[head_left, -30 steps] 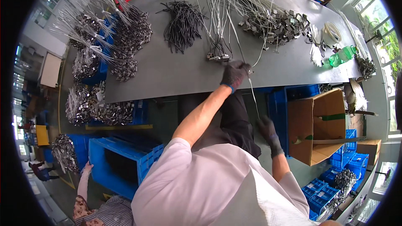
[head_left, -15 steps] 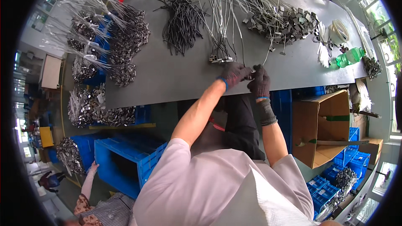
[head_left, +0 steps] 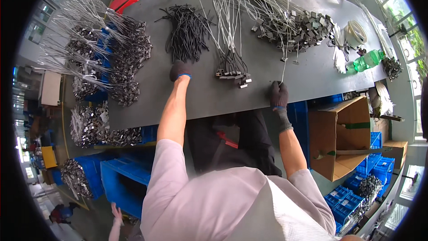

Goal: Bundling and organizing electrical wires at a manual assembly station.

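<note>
My left hand (head_left: pixel 179 70), in a dark knit glove, is at the near end of a pile of short black tubes (head_left: pixel 189 35). Its fingers are hidden, so I cannot tell if it holds one. My right hand (head_left: pixel 279 94), gloved too, is closed on a thin whitish wire (head_left: pixel 284 70) that rises from its fingertips toward the far heap. Between the hands and farther back lies a bunch of wires (head_left: pixel 229 24) with black sleeves and small metal connectors (head_left: pixel 231 76) at the near end. A larger heap of wires with metal pieces (head_left: pixel 307 29) lies beyond my right hand.
Wire bundles with metal ends (head_left: pixel 127 62) crowd the grey table's (head_left: pixel 147 102) left side. A green bottle (head_left: pixel 369 61) and a white tape roll (head_left: pixel 355 34) are at the right. Below stand a cardboard box (head_left: pixel 323 138) and blue crates (head_left: pixel 122 174). Another person's hand (head_left: pixel 117 212) shows lower left.
My left hand has left the right one and moved left to the black tubes. A connector piece now lies at the near end of the middle bunch. My right hand stays near the table edge.
</note>
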`<action>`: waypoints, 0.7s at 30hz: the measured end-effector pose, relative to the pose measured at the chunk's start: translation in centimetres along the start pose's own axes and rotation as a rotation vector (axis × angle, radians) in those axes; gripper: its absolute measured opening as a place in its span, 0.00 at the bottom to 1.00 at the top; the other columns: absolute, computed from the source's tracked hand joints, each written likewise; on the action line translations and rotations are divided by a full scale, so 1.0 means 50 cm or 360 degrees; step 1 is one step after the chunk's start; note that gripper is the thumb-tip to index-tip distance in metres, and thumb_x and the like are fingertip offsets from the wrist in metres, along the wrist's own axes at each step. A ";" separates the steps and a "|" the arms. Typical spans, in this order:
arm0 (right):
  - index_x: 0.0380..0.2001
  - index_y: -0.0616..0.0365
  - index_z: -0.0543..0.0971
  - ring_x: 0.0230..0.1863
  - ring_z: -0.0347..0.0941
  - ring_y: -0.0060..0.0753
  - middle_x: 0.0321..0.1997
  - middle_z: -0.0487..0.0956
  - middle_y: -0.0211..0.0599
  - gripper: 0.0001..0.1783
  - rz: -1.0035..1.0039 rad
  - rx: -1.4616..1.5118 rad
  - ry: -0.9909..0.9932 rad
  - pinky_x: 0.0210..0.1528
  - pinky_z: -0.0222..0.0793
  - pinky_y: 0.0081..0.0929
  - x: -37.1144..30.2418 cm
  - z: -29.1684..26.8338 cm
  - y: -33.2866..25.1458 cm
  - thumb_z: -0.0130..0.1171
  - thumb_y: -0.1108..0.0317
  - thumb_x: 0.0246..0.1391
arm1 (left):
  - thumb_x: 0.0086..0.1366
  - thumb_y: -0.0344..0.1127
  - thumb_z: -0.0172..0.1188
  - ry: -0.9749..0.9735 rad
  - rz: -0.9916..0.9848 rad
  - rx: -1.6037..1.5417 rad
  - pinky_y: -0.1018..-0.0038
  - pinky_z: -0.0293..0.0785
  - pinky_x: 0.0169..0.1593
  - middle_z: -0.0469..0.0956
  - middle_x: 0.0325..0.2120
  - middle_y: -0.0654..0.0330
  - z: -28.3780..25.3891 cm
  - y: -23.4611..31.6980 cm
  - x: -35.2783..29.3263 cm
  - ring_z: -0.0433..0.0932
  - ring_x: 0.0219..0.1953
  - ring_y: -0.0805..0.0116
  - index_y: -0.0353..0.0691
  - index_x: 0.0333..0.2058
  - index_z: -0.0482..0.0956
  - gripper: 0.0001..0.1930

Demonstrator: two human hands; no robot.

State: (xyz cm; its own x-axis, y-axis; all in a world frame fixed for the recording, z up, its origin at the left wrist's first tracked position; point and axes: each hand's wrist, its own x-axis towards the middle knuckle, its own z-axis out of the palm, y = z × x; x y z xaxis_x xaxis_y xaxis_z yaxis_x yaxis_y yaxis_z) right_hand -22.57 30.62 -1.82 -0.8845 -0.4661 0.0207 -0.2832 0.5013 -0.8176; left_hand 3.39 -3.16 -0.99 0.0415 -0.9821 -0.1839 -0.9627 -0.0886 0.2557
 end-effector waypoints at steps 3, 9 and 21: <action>0.43 0.62 0.82 0.32 0.73 0.31 0.28 0.78 0.34 0.22 0.0081 0.0430 -0.0097 0.40 0.70 0.32 -0.068 -0.063 0.027 0.54 0.51 0.66 | 0.58 0.49 0.63 -0.0135 0.0116 -0.0007 0.55 0.79 0.53 0.82 0.49 0.44 0.029 -0.023 0.059 0.82 0.52 0.45 0.40 0.46 0.83 0.23; 0.31 0.59 0.79 0.34 0.81 0.46 0.31 0.84 0.44 0.16 -0.0128 -0.0742 -0.0496 0.35 0.73 0.39 -0.266 -0.225 0.229 0.56 0.57 0.64 | 0.55 0.34 0.67 -0.0715 -0.0222 -0.1078 0.66 0.81 0.32 0.84 0.26 0.54 0.119 -0.094 0.122 0.84 0.27 0.60 0.41 0.31 0.84 0.06; 0.43 0.54 0.78 0.42 0.79 0.60 0.36 0.82 0.51 0.13 -0.0013 -0.1034 -0.0869 0.40 0.75 0.51 -0.558 -0.395 0.558 0.60 0.65 0.55 | 0.67 0.25 0.60 -0.1626 -0.0630 -0.3424 0.64 0.85 0.45 0.83 0.35 0.54 0.111 -0.018 -0.262 0.83 0.37 0.60 0.37 0.39 0.80 0.03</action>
State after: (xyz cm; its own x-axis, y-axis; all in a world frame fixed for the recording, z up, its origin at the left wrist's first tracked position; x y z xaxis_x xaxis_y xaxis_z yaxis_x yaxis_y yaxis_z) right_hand -13.13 72.00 -13.84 -0.6258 -0.6742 -0.3921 -0.5931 0.7379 -0.3222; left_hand 2.23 10.70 -4.06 -0.6463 -0.5880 -0.4864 0.5757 -0.7941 0.1951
